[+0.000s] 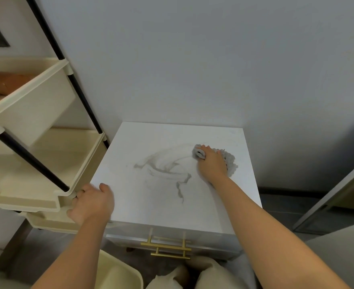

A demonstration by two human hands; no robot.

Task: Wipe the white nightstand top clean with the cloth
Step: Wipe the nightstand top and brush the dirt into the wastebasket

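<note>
The white nightstand top (224, 201) fills the middle of the head view, with brownish-grey smears (167, 167) across its centre. My right hand (212, 162) presses a crumpled grey cloth (230, 159) flat onto the top, towards the back right; the cloth sticks out under my fingers and past my palm. My left hand (92, 202) grips the front left corner of the nightstand, thumb on top, fingers wrapped over the edge.
A cream tiered shelf rack (36, 113) with black poles stands close against the nightstand's left side. The grey wall (192, 59) runs behind. A gold drawer handle (166, 247) shows at the front. A cream bin (117, 272) sits low by my knees.
</note>
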